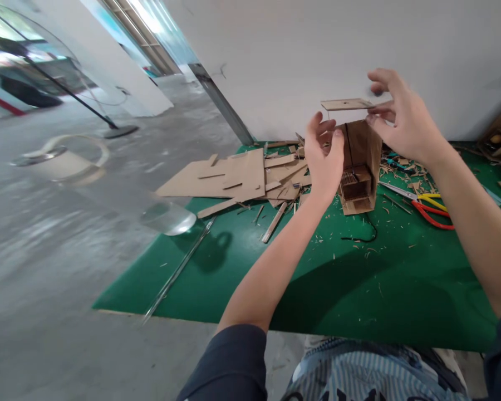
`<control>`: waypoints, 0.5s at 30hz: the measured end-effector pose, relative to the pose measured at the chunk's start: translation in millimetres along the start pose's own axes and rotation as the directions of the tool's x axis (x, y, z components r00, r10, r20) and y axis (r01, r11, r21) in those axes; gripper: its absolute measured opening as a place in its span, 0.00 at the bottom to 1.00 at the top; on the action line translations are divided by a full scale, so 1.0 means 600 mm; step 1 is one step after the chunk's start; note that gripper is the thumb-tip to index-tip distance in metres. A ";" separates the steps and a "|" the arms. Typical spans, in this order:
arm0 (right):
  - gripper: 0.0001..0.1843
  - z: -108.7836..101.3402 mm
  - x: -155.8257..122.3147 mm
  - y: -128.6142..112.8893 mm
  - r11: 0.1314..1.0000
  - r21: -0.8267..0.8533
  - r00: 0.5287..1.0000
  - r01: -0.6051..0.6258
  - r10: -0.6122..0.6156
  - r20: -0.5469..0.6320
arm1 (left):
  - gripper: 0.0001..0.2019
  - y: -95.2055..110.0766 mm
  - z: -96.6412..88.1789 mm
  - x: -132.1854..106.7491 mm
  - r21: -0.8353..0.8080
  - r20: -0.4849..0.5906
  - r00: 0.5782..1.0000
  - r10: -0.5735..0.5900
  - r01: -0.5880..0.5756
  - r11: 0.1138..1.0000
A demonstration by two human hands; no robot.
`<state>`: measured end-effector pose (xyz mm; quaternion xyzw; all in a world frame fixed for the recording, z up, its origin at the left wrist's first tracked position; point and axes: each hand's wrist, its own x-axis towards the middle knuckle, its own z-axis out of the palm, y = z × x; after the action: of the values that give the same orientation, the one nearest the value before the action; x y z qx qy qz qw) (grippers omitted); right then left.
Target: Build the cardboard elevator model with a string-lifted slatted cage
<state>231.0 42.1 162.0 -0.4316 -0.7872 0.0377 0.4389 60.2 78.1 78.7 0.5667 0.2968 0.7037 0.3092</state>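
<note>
A tall brown cardboard box [372, 161] stands on the green tabletop, its front open. Small dark partitions show low inside it, and a black cord hangs down its interior. My right hand [403, 114] pinches the right end of a thin flat cardboard piece [344, 104], held level above the box's top. My left hand [323, 159] is raised at the box's left side, fingers curved and apart from the thumb. Its thumb tip lies close to the box's upper left edge; whether it touches I cannot tell. A thin line runs down from the piece toward the left fingers.
Scissors [430, 209] with red and yellow handles lie right of the box. Cardboard sheets and strips [234, 175] pile up on the left. Nearer are a clear rod [179, 273] and a clear handled cup [167, 217] at the table [242, 284] edge. A white wall [309, 50] rises behind.
</note>
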 end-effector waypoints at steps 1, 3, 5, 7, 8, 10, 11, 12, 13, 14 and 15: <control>0.30 0.008 -0.001 0.010 0.999 0.017 0.999 -0.039 0.040 -0.023 | 0.29 0.004 -0.002 -0.001 0.009 -0.014 1.000 0.001 -0.001 1.000; 0.28 0.026 -0.002 0.032 0.994 0.036 0.993 -0.104 0.106 -0.059 | 0.30 0.018 -0.005 -0.002 0.042 -0.061 0.998 0.034 -0.032 0.999; 0.24 0.041 -0.001 0.052 0.989 0.054 0.988 -0.135 0.139 -0.072 | 0.33 0.041 -0.009 0.002 0.104 -0.102 0.987 0.123 -0.112 0.988; 0.22 0.052 0.002 0.065 0.986 0.079 0.985 -0.147 0.154 -0.081 | 0.34 0.070 -0.015 0.017 0.180 -0.063 0.968 0.243 -0.228 0.957; 0.22 0.056 0.004 0.068 0.984 0.098 0.983 -0.147 0.156 -0.092 | 0.34 0.085 -0.019 0.030 0.201 0.001 0.958 0.285 -0.279 0.939; 0.21 0.061 0.008 0.069 0.979 0.153 0.981 -0.132 0.152 -0.124 | 0.32 0.113 -0.028 0.063 0.238 0.221 0.928 0.300 -0.350 0.906; 0.19 0.063 0.010 0.068 0.976 0.181 0.980 -0.120 0.146 -0.138 | 0.33 0.124 -0.033 0.083 0.249 0.328 0.910 0.256 -0.344 0.905; 0.18 0.065 0.012 0.066 0.973 0.202 0.979 -0.109 0.141 -0.150 | 0.34 0.133 -0.037 0.104 0.264 0.433 0.876 0.210 -0.347 0.900; 0.16 0.066 0.014 0.064 0.971 0.214 0.977 -0.104 0.140 -0.161 | 0.37 0.138 -0.040 0.124 0.277 0.541 0.826 0.159 -0.354 0.893; 0.14 0.068 0.015 0.061 0.970 0.221 0.974 -0.105 0.145 -0.172 | 0.42 0.140 -0.044 0.143 0.294 0.645 0.759 0.094 -0.359 0.886; 0.12 0.069 0.016 0.059 0.968 0.223 0.971 -0.111 0.154 -0.182 | 0.45 0.140 -0.047 0.159 0.317 0.700 0.714 0.019 -0.334 0.888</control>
<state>221.5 84.1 127.6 -0.4359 -0.7003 0.1074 0.5550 8.3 96.7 196.5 0.8630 0.2504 0.3928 0.1954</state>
